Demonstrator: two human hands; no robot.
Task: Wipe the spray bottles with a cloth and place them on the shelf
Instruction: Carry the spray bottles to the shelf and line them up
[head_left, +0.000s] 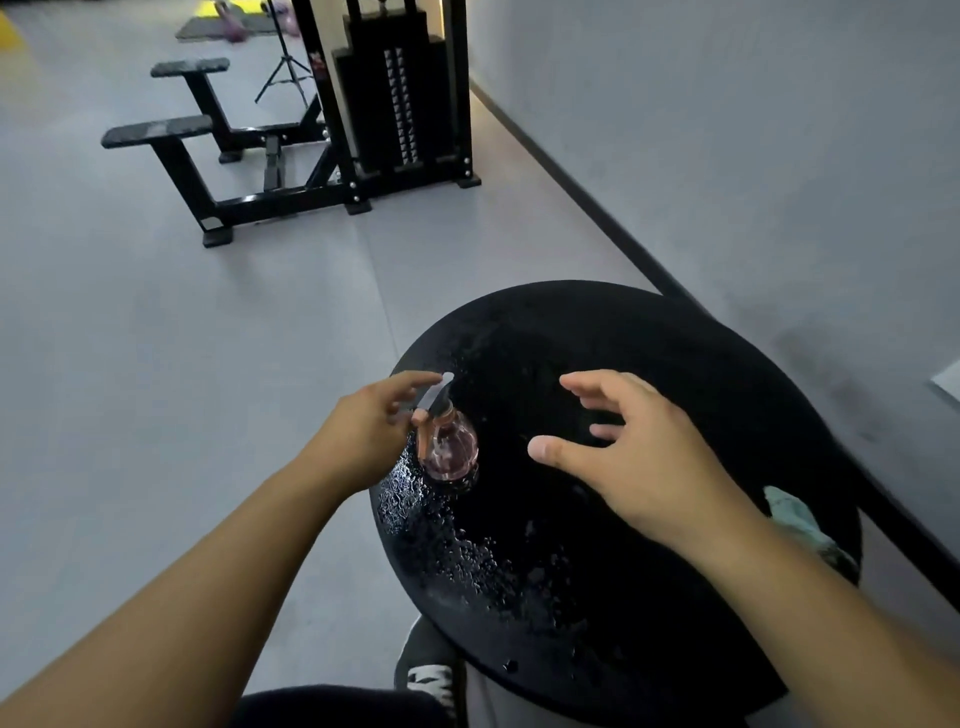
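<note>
A small pink see-through spray bottle (448, 447) with a silver trigger head stands upright near the left edge of a round black table (675, 364). My left hand (371, 431) is at the bottle's head, its fingers touching the nozzle and trigger; I cannot tell whether they close round it. My right hand (634, 457) hovers over the middle of the table with fingers spread and holds nothing. A pale green cloth (800, 519) lies crumpled at the table's right edge, behind my right forearm. No shelf is in view.
Water drops cover the table's near left part. A grey wall (727, 130) with a dark skirting runs along the right. A black weight machine (400, 93) and bench frames (208, 156) stand on the grey floor beyond. My shoe (431, 670) is under the table.
</note>
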